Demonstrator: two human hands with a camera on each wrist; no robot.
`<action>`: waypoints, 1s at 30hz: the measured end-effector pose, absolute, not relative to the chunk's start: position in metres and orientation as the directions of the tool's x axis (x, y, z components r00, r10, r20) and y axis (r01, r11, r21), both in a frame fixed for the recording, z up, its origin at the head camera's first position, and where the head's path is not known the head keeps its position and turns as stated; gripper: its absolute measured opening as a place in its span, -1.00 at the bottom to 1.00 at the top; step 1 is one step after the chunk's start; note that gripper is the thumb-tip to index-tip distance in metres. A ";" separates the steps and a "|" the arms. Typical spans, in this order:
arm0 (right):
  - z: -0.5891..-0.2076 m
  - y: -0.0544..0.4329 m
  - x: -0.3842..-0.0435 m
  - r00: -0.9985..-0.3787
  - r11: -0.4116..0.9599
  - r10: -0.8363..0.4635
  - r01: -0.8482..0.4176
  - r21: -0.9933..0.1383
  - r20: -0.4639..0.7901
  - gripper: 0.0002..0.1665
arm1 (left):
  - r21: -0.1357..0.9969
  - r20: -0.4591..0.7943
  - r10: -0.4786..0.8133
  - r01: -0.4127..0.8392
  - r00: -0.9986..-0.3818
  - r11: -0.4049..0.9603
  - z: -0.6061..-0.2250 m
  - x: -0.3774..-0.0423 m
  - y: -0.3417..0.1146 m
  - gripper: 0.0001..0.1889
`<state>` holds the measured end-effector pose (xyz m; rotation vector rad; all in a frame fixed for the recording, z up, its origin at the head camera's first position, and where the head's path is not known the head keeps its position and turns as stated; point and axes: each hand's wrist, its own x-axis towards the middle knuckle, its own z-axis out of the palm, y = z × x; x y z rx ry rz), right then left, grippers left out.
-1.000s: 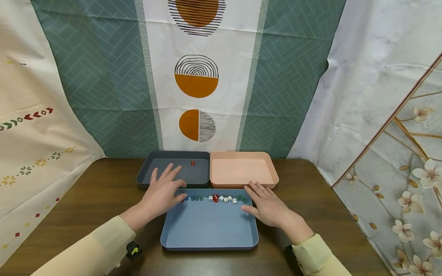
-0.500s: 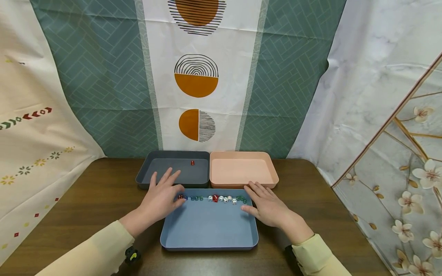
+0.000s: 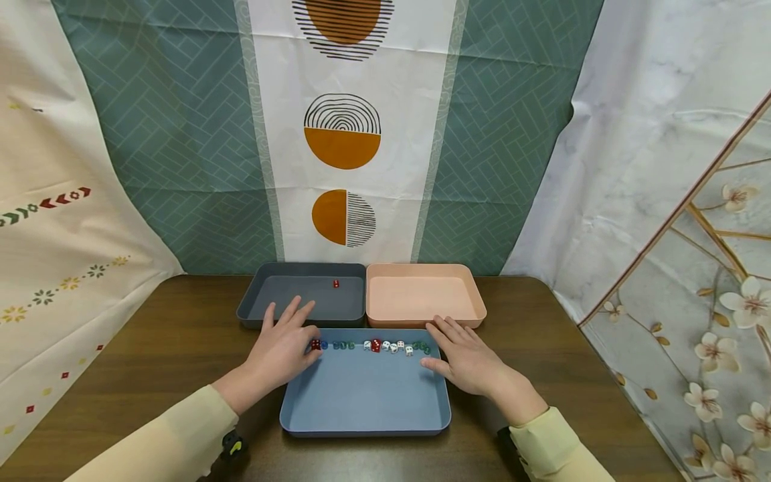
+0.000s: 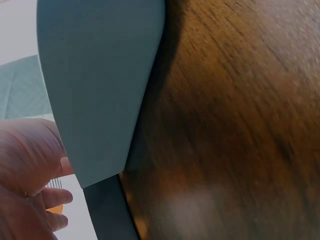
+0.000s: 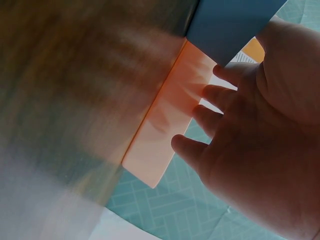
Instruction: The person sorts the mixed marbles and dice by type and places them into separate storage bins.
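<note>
The left hand [image 3: 271,356] had its thumb and index finger pinched around a red die [image 3: 315,345] in the far left corner of the blue tray [image 3: 364,398], with the other 3 fingers spread toward the gray tray [image 3: 283,292]. My worry was the neighbor: a blue die [image 3: 324,345] sat right next to it, so a sloppy pinch could've dragged that along or bumped it into the row. The red die was tiny and it looked like a fingertip grip, so I'd guess a slip was the likeliest fail, maybe with a bounce onto the tabletop [image 3: 175,335]. Lift it too low and the tray's far rim could've clipped it. The right hand [image 3: 472,365] held nothing, fingers out straight by the right far corner, just beside the green dice [image 3: 426,349]; couldn't tell if it touched the rim. A careless shift left and its thumb might've swept the nearest white die [image 3: 409,351]. Neither wrist view showed the pinch, tbh.
</note>
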<state>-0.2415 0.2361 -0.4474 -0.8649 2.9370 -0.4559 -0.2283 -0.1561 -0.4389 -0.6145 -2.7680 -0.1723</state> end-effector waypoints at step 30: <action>-0.460 0.241 -0.251 -0.843 0.811 -0.536 -0.528 -0.252 0.043 0.01 | 0.015 0.351 0.402 0.434 -0.846 0.901 -0.442 -0.232 -0.155 -0.76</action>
